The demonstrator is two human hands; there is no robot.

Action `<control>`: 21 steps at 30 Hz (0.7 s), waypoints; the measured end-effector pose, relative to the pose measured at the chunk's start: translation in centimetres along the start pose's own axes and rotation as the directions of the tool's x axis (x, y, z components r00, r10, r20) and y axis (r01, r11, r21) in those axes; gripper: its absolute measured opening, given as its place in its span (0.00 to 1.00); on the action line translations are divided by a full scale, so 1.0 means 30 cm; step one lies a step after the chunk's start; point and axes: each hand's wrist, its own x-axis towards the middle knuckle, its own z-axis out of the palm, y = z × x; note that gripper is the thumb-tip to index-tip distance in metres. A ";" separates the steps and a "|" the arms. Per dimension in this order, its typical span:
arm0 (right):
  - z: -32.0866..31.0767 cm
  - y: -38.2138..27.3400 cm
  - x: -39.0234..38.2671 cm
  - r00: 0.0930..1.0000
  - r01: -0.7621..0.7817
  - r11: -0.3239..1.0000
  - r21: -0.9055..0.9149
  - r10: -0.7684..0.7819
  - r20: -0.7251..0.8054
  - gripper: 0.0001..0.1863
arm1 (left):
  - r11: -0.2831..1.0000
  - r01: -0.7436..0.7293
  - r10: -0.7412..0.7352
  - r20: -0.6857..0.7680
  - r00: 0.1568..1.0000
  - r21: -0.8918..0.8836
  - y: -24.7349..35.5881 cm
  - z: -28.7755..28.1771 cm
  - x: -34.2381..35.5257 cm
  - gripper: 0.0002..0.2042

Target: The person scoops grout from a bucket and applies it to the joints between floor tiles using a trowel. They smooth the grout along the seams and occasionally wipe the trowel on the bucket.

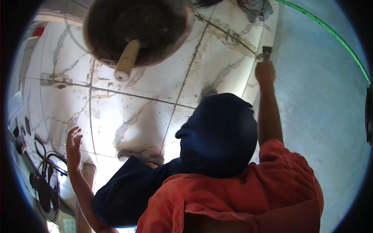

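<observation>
At far left, the left forearm (pixel 83 196) slants up from the lower edge to the left hand (pixel 74 149), raised with its fingers parted and loosely bent, gripping nothing that shows. To its right, one round basin (pixel 189 23) has one wooden handle (pixel 127 62) jutting over its near rim. Below stand two shoes (pixel 208 92), one further forward, on the veined tile floor (pixel 163 81); two bent knees in navy trousers (pixel 217 136) rise above them. One crumpled grey bag (pixel 256 9) lies near the top. Further right, the right arm (pixel 269 112) reaches straight forward, the right hand (pixel 265 73) closed around one small dark-ended tool (pixel 267 49), held at the tiles' right edge. Rightmost curves one green hose (pixel 326 27)
</observation>
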 end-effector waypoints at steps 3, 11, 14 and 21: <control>-0.230 -0.136 -0.043 0.911 0.375 0.878 0.298 -0.289 -0.295 0.31 | 1.000 -0.013 0.013 -0.019 1.000 -0.014 0.051 0.007 0.001 0.21; -0.613 -0.783 -0.184 0.290 0.921 0.224 0.319 -0.940 -0.180 0.25 | 0.994 -0.095 0.091 -0.064 0.994 -0.058 0.052 -0.010 -0.020 0.19; -0.622 -1.070 -0.240 0.313 0.942 0.326 0.079 -0.939 0.140 0.22 | 0.992 -0.085 0.075 -0.107 0.991 -0.089 0.032 -0.023 -0.090 0.19; -0.395 -1.378 -0.084 0.298 0.940 0.242 -0.239 -0.925 0.237 0.17 | 0.981 -0.108 0.087 -0.140 0.986 -0.158 0.029 -0.025 -0.132 0.20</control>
